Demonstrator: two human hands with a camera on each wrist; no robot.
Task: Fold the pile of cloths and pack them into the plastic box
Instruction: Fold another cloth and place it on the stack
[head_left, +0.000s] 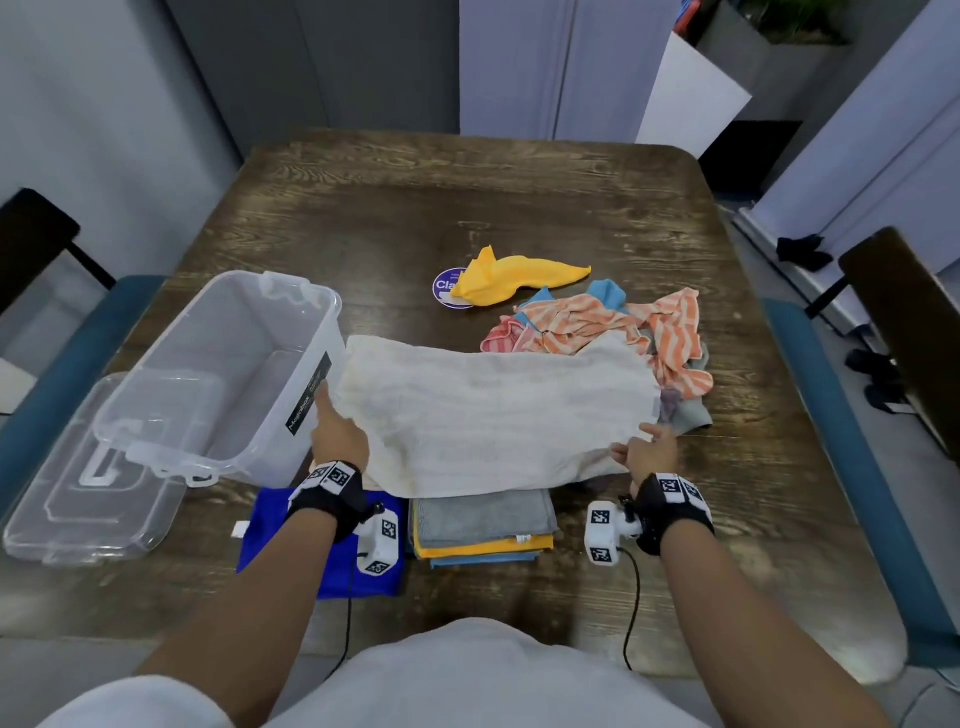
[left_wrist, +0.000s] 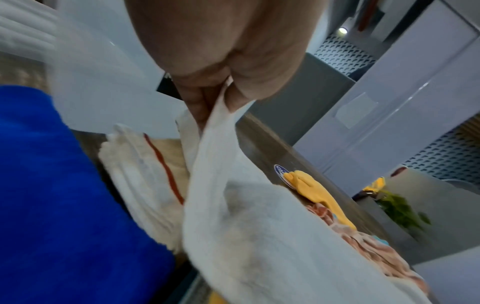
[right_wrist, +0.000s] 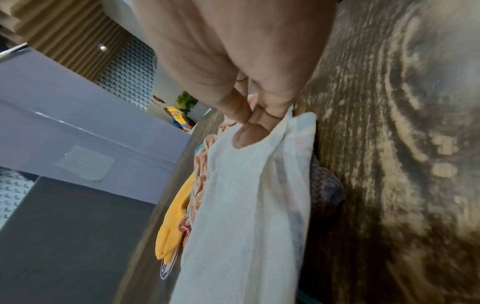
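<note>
On the left hand (head_left: 340, 434), the fingers (left_wrist: 200, 102) and thumb pinch the left edge of a white cloth (head_left: 493, 415); on the right hand (head_left: 649, 452), the fingers (right_wrist: 250, 134) and thumb pinch its right edge. The cloth is stretched wide between the two hands near the middle of a dark wooden tabletop (head_left: 467, 197). Its near edge drapes over a stack (head_left: 483, 525) of folded cloths, grey on top, with yellow and blue beneath. Just left of the stack, a blue cloth (head_left: 291, 551) lies flat under the left wrist. A clear plastic box (head_left: 218, 364) stands open at the left, with its lid (head_left: 78, 499) flat at its near-left side. Behind the white cloth, at the far right, is a pile (head_left: 597, 327) of crumpled cloths, orange-striped, blue and grey. Farther off, a yellow cloth (head_left: 514, 280) partly covers a round purple sticker (head_left: 444, 288).
</note>
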